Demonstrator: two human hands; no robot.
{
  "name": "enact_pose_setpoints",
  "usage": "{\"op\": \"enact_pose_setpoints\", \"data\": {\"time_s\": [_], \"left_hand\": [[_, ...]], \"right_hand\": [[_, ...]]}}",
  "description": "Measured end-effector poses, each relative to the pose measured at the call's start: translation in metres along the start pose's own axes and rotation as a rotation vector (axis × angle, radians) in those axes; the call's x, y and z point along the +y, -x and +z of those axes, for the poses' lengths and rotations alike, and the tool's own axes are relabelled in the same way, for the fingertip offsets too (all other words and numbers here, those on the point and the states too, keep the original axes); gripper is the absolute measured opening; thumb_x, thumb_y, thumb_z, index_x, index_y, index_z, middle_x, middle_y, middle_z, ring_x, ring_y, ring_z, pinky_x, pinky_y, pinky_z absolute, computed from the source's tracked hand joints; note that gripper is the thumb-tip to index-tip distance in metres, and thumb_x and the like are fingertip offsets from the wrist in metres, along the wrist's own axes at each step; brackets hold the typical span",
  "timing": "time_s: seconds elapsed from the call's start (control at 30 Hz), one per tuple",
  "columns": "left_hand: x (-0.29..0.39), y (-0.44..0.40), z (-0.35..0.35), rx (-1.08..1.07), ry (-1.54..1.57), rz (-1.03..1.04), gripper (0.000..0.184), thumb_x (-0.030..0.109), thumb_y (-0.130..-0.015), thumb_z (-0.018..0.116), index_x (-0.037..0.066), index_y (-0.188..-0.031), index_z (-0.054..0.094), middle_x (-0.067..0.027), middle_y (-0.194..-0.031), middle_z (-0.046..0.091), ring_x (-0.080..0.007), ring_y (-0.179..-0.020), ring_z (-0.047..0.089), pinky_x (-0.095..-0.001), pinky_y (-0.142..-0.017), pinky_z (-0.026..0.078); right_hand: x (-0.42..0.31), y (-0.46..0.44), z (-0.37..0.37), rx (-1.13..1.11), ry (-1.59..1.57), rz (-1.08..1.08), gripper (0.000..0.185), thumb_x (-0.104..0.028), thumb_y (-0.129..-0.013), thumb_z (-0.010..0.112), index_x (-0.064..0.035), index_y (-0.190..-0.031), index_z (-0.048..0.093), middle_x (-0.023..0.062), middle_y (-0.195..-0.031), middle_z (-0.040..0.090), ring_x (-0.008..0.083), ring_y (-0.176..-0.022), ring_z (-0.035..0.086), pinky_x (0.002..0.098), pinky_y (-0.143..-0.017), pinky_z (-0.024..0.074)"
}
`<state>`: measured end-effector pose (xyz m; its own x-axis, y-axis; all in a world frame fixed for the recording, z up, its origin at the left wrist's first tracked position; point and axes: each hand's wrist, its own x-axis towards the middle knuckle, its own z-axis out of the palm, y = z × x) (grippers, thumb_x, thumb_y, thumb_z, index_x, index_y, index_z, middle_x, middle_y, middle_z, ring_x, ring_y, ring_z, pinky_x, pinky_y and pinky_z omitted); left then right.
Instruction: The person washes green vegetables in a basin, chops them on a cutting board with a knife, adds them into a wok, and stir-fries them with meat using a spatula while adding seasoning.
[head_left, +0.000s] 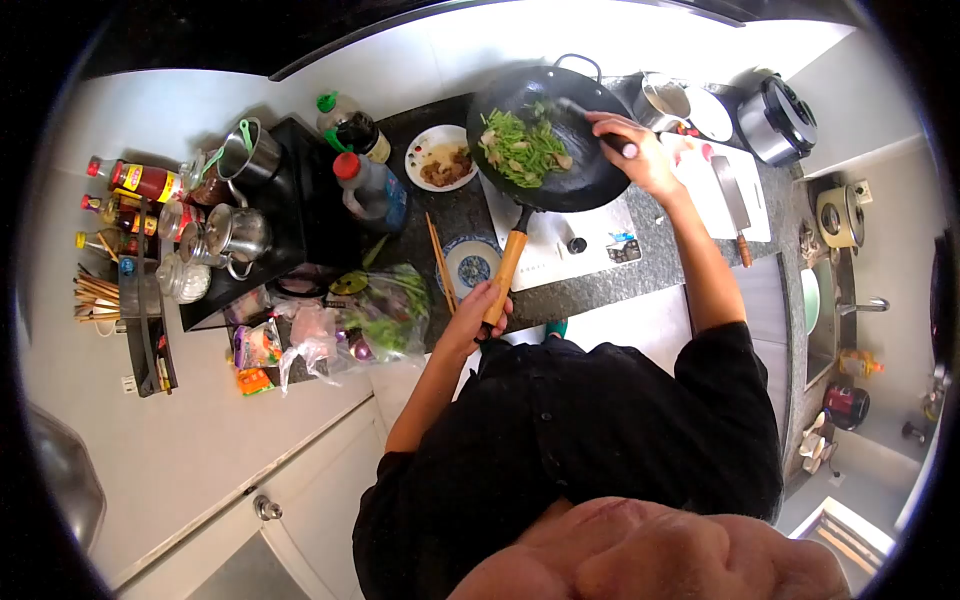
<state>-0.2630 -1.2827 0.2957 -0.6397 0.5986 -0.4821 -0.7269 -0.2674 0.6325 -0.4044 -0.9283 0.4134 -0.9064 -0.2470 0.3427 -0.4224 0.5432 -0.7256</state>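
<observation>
My left hand [480, 312] is wrapped round the wooden handle of a black wok [600, 180]. The wok is over a white cooktop [545, 262] on the counter. Chopped green vegetables [525, 145] with pale pieces mixed in lie in the left half of the wok. In my right hand [645, 155] is a spatula [618, 146], gripped by its dark handle; its metal end reaches into the wok by the food. Left of the wok stands a white plate [414, 152] with brown food on it. Chopsticks [440, 255] rest by a blue-patterned plate [473, 268], near my left hand.
A cleaver [731, 195] lies on a white cutting board [758, 190] at the right, near a pot [660, 100] and an electric cooker [783, 118]. Bottles [372, 195], bagged vegetables [390, 310] and a black stove [290, 215] with pots occupy the left.
</observation>
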Motion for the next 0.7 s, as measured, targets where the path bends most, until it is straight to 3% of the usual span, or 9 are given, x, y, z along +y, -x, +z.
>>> {"op": "enact_pose_setpoints", "data": {"time_s": [0.03, 0.1, 0.17, 0.23, 0.3, 0.5, 0.57, 0.63, 0.7], "left_hand": [[-0.001, 0.000, 0.002, -0.001, -0.001, -0.005, 0.029, 0.030, -0.101, 0.046, 0.006, -0.117, 0.045, -0.0060, -0.084, 0.059, -0.0100, -0.056, 0.055, -0.0231, -0.045, 0.043], [-0.002, 0.000, 0.005, 0.012, 0.028, 0.004, 0.029, 0.030, -0.101, 0.046, 0.006, -0.118, 0.045, -0.0064, -0.084, 0.059, -0.0106, -0.057, 0.056, -0.0236, -0.045, 0.043], [-0.006, -0.003, 0.003, 0.017, 0.027, 0.007, 0.029, 0.029, -0.102, 0.046, 0.006, -0.119, 0.045, -0.0065, -0.084, 0.059, -0.0108, -0.057, 0.056, -0.0239, -0.045, 0.042], [-0.009, -0.004, 0.004, 0.010, 0.025, 0.000, 0.030, 0.029, -0.102, 0.046, 0.006, -0.119, 0.045, -0.0067, -0.085, 0.059, -0.0111, -0.057, 0.056, -0.0241, -0.045, 0.042], [-0.009, -0.004, 0.005, 0.011, 0.037, 0.012, 0.030, 0.030, -0.102, 0.046, 0.006, -0.120, 0.044, -0.0065, -0.084, 0.059, -0.0111, -0.057, 0.056, -0.0241, -0.045, 0.042], [-0.008, -0.004, 0.006, 0.013, 0.040, -0.013, 0.031, 0.031, -0.101, 0.047, 0.006, -0.120, 0.045, -0.0063, -0.083, 0.060, -0.0111, -0.056, 0.055, -0.0240, -0.045, 0.042], [-0.009, -0.005, 0.005, 0.018, 0.035, -0.013, 0.031, 0.031, -0.101, 0.047, 0.006, -0.119, 0.045, -0.0064, -0.083, 0.060, -0.0111, -0.056, 0.055, -0.0239, -0.044, 0.042], [-0.009, -0.004, 0.007, 0.019, 0.028, -0.011, 0.031, 0.032, -0.101, 0.048, 0.006, -0.119, 0.045, -0.0065, -0.083, 0.060, -0.0110, -0.055, 0.055, -0.0238, -0.044, 0.042], [-0.005, -0.002, 0.011, 0.043, 0.024, 0.000, 0.031, 0.032, -0.101, 0.048, 0.006, -0.117, 0.045, -0.0066, -0.082, 0.060, -0.0110, -0.055, 0.054, -0.0238, -0.043, 0.042]], "right_hand": [[0.005, -0.003, 0.007, 0.067, 0.167, -0.077, 0.025, 0.008, -0.078, 0.065, -0.0005, -0.101, 0.062, 0.0133, -0.126, 0.062, 0.0278, -0.117, 0.059, 0.0329, -0.098, 0.0474], [0.018, -0.004, 0.028, 0.158, 0.204, -0.211, 0.023, 0.006, -0.075, 0.063, -0.0009, -0.097, 0.062, 0.0153, -0.121, 0.063, 0.0344, -0.109, 0.062, 0.0359, -0.087, 0.0520], [-0.003, 0.003, 0.034, -0.039, 0.128, -0.255, 0.022, 0.006, -0.073, 0.062, -0.0003, -0.094, 0.060, 0.0155, -0.120, 0.063, 0.0351, -0.109, 0.062, 0.0367, -0.086, 0.0521], [-0.030, 0.020, 0.027, -0.258, 0.061, -0.133, 0.027, 0.007, -0.068, 0.060, -0.0003, -0.094, 0.059, 0.0175, -0.123, 0.061, 0.0355, -0.112, 0.060, 0.0396, -0.088, 0.0520], [-0.073, 0.031, 0.009, -0.316, 0.199, -0.353, 0.029, 0.007, -0.067, 0.056, -0.0004, -0.095, 0.060, 0.0180, -0.125, 0.060, 0.0355, -0.114, 0.060, 0.0425, -0.088, 0.0526], [-0.151, 0.056, -0.011, -0.466, 0.192, -0.136, 0.027, 0.005, -0.067, 0.056, 0.0016, -0.093, 0.061, 0.0177, -0.118, 0.062, 0.0344, -0.115, 0.059, 0.0411, -0.096, 0.0505], [-0.117, 0.053, 0.009, -0.458, 0.165, -0.119, 0.026, 0.005, -0.067, 0.056, 0.0018, -0.092, 0.062, 0.0173, -0.115, 0.063, 0.0338, -0.114, 0.059, 0.0401, -0.096, 0.0501], [-0.077, 0.045, 0.024, -0.312, 0.243, -0.255, 0.024, 0.003, -0.068, 0.056, 0.0014, -0.092, 0.062, 0.0175, -0.116, 0.063, 0.0340, -0.113, 0.059, 0.0407, -0.094, 0.0510], [-0.056, 0.038, 0.020, -0.159, 0.294, -0.181, 0.025, 0.003, -0.068, 0.057, 0.0017, -0.092, 0.063, 0.0182, -0.115, 0.064, 0.0345, -0.112, 0.059, 0.0405, -0.095, 0.0501]]}}
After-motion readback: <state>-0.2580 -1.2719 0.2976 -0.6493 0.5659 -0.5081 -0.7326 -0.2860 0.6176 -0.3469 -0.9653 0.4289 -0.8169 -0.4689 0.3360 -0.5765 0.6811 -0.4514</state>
